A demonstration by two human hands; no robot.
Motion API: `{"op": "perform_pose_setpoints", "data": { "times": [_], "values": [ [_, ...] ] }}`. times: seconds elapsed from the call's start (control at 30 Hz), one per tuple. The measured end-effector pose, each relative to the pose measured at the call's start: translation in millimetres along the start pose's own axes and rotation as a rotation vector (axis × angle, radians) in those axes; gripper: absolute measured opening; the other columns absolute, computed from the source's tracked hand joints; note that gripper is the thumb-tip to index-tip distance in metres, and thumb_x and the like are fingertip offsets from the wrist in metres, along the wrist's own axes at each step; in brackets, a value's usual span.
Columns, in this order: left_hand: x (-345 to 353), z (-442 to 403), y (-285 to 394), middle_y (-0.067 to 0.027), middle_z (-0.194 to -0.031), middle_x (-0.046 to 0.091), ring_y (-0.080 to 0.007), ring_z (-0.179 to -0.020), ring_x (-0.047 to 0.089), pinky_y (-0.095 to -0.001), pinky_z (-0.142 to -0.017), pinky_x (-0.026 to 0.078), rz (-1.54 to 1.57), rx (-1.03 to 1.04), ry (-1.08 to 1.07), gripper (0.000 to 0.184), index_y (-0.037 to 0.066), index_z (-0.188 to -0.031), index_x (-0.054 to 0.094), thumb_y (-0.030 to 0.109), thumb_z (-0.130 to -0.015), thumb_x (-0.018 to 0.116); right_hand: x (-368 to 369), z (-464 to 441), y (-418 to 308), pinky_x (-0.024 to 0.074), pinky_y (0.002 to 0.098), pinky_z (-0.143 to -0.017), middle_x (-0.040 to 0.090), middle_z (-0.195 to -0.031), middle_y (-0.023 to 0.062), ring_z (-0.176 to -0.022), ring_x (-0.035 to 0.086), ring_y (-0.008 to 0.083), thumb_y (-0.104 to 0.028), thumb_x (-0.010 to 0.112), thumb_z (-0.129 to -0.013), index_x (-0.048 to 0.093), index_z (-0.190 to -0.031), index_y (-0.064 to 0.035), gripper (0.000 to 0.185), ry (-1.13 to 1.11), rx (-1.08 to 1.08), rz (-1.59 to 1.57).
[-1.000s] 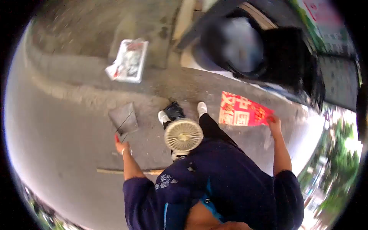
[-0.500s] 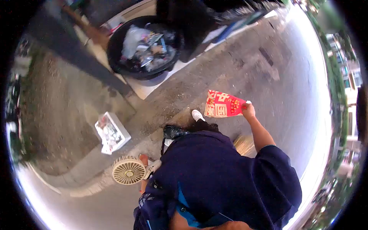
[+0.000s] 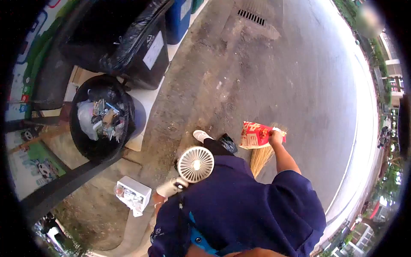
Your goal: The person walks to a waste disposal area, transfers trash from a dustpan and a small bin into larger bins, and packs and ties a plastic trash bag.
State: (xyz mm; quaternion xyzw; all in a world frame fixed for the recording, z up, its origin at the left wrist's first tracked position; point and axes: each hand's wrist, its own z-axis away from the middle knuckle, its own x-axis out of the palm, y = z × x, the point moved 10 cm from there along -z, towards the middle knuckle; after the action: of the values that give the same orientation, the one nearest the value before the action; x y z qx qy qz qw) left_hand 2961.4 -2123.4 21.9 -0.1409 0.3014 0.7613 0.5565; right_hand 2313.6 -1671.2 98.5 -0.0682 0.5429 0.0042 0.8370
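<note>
My right hand [image 3: 276,137] is closed around the top of a red paper bag [image 3: 253,136] with large pale characters, held out in front of me over the pavement. Straw bristles of a broom [image 3: 261,159] show below and behind the bag; what supports the broom is hidden. On the other side, my left hand [image 3: 158,198] is low beside my body, mostly hidden behind a small white fan [image 3: 195,164]. Its fingers do not show, so I cannot tell whether it holds anything. Near it on the ground is a white foam box [image 3: 142,191] with litter inside.
A round black bin [image 3: 81,143] full of rubbish stands at the left. Beyond it are a large bin lined with black plastic [image 3: 147,64] and a blue bin [image 3: 177,21]. A black plastic bag [image 3: 228,144] lies by my white shoe [image 3: 202,136]. A drain grate [image 3: 251,17] lies ahead.
My view has turned right, so the bins and foam box sit further left and lower. The red bag stays in my right hand, looking more crumpled. The fan has swung up and right.
</note>
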Motion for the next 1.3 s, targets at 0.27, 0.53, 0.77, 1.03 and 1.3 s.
{"op": "perform_pose_setpoints", "data": {
  "times": [0.27,0.53,0.77,1.03,1.3],
  "values": [
    [-39.0,-22.8,143.5,-0.0089,-0.098,0.064,-0.0178,-0.09,0.06,-0.0319,-0.08,0.047,0.303,0.252,0.08,0.028,0.006,-0.106,0.058,0.017,-0.08,0.063,-89.6,-43.7,-169.6,0.0477,0.0403,-0.065,0.063,-0.075,0.0123,-0.071,0.06,0.0322,-0.004,0.057,-0.067,0.065,-0.074,-0.0074,0.011,0.134,-0.804,-0.135],
    [-78.4,39.5,290.6,-0.0053,-0.102,0.062,-0.0163,-0.093,0.059,-0.0306,-0.079,0.047,0.509,0.405,0.239,0.038,0.009,-0.113,0.055,0.026,-0.08,0.066,-145.7,43.2,-380.1,0.0461,0.0385,-0.068,0.061,-0.075,0.0135,-0.077,0.059,0.0334,0.004,0.059,-0.061,0.062,-0.077,-0.0037,0.018,-0.214,-1.418,-0.2],
    [-94.6,44.5,262.2,-0.0058,-0.12,0.053,-0.0162,-0.104,0.054,-0.0296,-0.079,0.045,1.086,0.236,0.259,0.064,0.014,-0.13,0.039,0.053,-0.082,0.056,-227.8,209.1,-551.4,0.0451,0.0367,-0.071,0.061,-0.082,0.014,-0.081,0.059,0.0309,0.006,0.058,-0.068,0.059,-0.084,0.0004,0.017,-0.593,-1.967,-0.431],
    [-183.9,66.6,196.1,-0.0098,-0.127,0.048,-0.0262,-0.113,0.05,-0.0422,-0.091,0.046,1.771,0.58,0.381,0.056,0.008,-0.132,0.035,0.041,-0.089,0.051,-230.1,331.7,-695.5,0.0444,0.0295,-0.069,0.058,-0.085,0.0105,-0.079,0.057,0.0239,0.009,0.059,-0.071,0.057,-0.084,-0.0009,0.017,-0.895,-2.177,-0.736],
    [-231.3,83.4,166.7,-0.0115,-0.108,0.059,-0.0212,-0.093,0.061,-0.0334,-0.08,0.052,1.704,0.355,0.753,0.039,-0.002,-0.117,0.046,0.011,-0.084,0.062,-158.4,303.2,-711.4,0.0428,0.0306,-0.087,0.058,-0.107,0.0143,-0.102,0.057,0.0258,0.002,0.062,-0.073,0.058,-0.109,-0.005,0.037,-0.853,-1.881,-0.559]
  ]
}}
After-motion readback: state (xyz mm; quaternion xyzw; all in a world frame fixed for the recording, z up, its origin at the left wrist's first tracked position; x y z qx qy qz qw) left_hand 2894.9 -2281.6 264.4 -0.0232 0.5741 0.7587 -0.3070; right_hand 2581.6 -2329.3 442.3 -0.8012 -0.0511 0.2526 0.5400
